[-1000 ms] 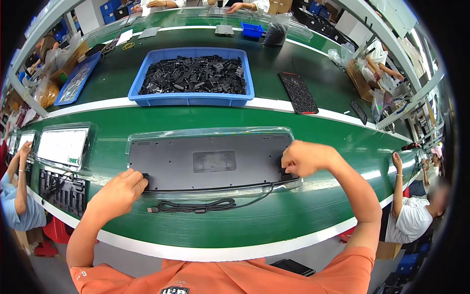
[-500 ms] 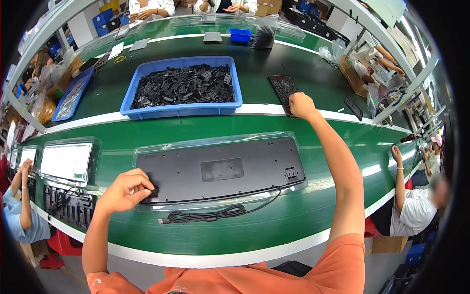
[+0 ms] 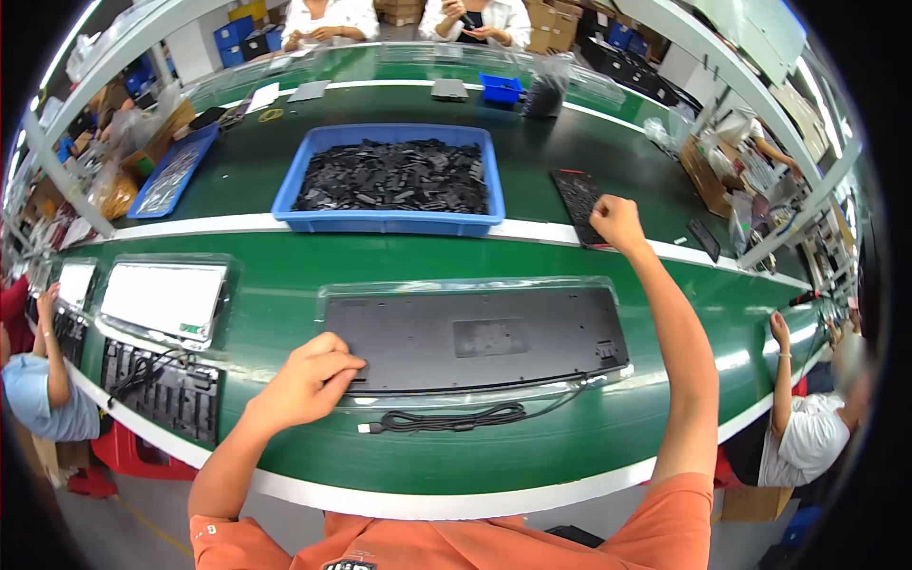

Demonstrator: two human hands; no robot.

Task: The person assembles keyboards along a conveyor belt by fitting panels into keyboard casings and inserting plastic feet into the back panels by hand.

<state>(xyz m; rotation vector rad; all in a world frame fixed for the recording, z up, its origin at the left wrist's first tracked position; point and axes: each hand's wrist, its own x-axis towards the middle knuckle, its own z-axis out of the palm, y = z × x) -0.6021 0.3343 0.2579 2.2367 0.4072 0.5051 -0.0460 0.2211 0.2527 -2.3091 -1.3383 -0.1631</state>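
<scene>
A black keyboard (image 3: 408, 328) lies underside up on a clear plastic tray (image 3: 622, 323), its coiled USB cable (image 3: 451, 418) in front of it. My left hand (image 3: 313, 375) is closed in a pinch at the keyboard's near left corner, on a small black piece mostly hidden by the fingers. My right hand (image 3: 617, 223) reaches across to a shallow dark box (image 3: 573, 195) of tiny black parts. Its fingers are curled together over the near end; whatever is between them does not show.
A blue bin (image 3: 394, 223) heaped with small black plastic parts stands beyond the keyboard. To the left are a white panel on a plastic tray (image 3: 161, 294) and a black keyboard frame (image 3: 157, 389). Co-workers sit at both sides and opposite. Metal posts (image 3: 803, 218) flank the bench.
The whole view has shifted, so the scene sits further right and slightly lower. Both hands keep nearly the same places, left at the keyboard corner, right at the dark box.
</scene>
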